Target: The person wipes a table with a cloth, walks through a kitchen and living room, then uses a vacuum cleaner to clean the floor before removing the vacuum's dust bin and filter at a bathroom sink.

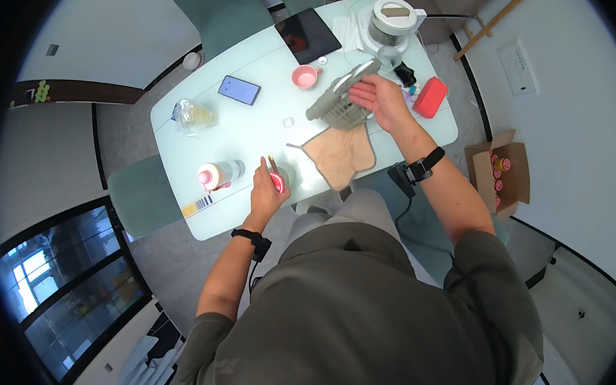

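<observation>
My left hand [268, 193] is at the table's near edge, its fingers curled around a small red-topped container [277, 182]. A thin brown stick-like thing [273, 164] lies against those fingers. Further right, my right hand [382, 102] reaches over a grey-green slatted plastic basket [342, 111]. Its fingers are stretched out across the basket's side, beside the thick rim, and I see nothing held in them. A tan cloth [342, 156] with a dark border and a hanging loop lies spread just below the basket.
Left on the table [255, 136] are a pink-capped bottle [217, 176], a clear plastic bag [195, 116] and a phone [239, 90]. Farther back are a pink cup [304, 76], a black tablet [307, 36], a white kettle [393, 21] and a red case [430, 98]. A cardboard box [518, 156] stands right.
</observation>
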A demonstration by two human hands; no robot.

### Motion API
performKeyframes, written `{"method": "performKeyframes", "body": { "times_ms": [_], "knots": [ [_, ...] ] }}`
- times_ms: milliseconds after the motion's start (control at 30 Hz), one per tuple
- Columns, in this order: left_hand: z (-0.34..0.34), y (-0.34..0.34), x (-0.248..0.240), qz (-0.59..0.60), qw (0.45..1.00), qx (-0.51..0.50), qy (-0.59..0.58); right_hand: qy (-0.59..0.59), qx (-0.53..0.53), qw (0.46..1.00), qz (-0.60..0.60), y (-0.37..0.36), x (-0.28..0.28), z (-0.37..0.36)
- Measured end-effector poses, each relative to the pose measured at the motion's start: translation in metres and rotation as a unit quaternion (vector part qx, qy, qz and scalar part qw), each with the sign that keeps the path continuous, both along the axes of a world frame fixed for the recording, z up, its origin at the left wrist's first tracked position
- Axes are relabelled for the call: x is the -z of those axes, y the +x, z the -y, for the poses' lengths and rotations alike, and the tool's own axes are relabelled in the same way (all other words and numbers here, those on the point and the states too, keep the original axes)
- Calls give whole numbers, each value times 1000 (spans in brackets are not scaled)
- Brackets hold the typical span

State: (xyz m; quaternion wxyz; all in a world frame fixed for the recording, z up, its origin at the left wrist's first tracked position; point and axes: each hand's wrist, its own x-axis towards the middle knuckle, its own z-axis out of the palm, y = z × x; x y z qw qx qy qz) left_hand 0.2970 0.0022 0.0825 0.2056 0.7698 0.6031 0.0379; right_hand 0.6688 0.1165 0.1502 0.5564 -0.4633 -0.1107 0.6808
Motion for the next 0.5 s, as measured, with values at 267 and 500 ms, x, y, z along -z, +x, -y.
{"method": "performKeyframes", "body": {
  "times_ms": [267, 500],
  "knots": [
    [3, 1, -5, 39, 999, -23, -6, -39, -1, 999, -21, 13, -3, -6],
    [3, -1, -6, 40, 998, -39, -12, -5, -9, 999, 39, 50, -42, 17]
  ]
}}
